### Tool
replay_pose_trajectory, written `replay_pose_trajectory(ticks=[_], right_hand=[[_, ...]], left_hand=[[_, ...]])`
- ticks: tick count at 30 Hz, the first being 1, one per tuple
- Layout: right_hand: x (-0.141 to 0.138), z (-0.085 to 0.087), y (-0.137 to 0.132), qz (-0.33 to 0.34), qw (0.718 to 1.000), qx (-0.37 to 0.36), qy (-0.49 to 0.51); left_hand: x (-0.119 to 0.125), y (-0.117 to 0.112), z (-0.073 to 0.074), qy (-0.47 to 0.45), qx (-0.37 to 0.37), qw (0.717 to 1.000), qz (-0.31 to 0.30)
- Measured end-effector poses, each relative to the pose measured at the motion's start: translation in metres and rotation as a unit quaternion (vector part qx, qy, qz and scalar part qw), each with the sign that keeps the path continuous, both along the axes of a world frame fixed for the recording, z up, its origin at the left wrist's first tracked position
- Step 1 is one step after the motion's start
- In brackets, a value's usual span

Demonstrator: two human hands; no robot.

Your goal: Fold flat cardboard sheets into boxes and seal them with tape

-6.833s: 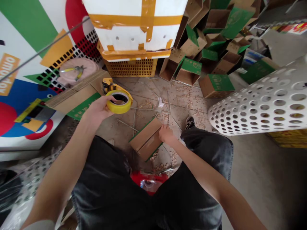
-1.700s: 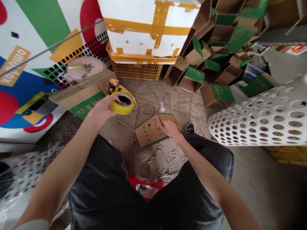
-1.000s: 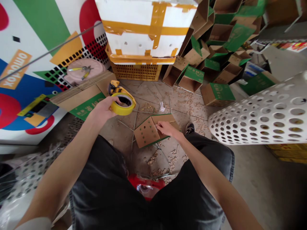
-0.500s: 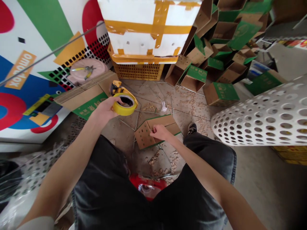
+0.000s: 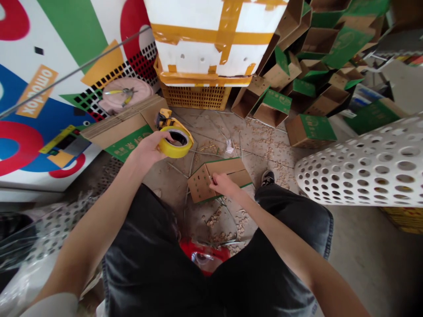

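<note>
My left hand point(image 5: 151, 149) is closed around a tape dispenser point(image 5: 165, 118) carrying a roll of yellow tape point(image 5: 174, 150), held up in front of me over the floor. Lower and to the right, a brown cardboard box point(image 5: 199, 185) with green edges and small punched holes lies between my feet, its top flaps folded nearly together. My right hand point(image 5: 224, 185) rests on that box with fingers curled, pinching at the edge where the flaps meet the holed end. The fingertips partly hide what they grip.
Flattened cartons point(image 5: 128, 127) lean at the left beside a pink lid with pliers point(image 5: 124, 94). A taped white foam box point(image 5: 198, 53) stands on a yellow crate point(image 5: 194, 97) ahead. Open cartons point(image 5: 274, 105) pile up at the back right. A perforated white basket point(image 5: 363, 163) is at the right.
The view has shifted slightly, so the scene sits a little further right. Both hands keep nearly the same places relative to the dispenser and the box.
</note>
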State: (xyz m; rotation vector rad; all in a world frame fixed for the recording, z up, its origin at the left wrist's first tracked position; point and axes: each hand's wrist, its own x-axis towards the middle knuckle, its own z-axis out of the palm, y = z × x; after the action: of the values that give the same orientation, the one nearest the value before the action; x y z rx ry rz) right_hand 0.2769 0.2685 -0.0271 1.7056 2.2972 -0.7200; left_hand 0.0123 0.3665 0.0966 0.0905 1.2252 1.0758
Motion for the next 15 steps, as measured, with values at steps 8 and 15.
replay_pose_trajectory(ticks=[8,15], right_hand=[[-0.004,0.027,0.001,-0.033,0.999,-0.002,-0.025],[0.019,0.048,0.014,-0.051,0.998,-0.006,-0.048]], left_hand=[[0.000,0.001,0.002,0.027,0.004,0.999,-0.017],[0.002,0.002,0.004,0.026,-0.006,0.999,-0.027]])
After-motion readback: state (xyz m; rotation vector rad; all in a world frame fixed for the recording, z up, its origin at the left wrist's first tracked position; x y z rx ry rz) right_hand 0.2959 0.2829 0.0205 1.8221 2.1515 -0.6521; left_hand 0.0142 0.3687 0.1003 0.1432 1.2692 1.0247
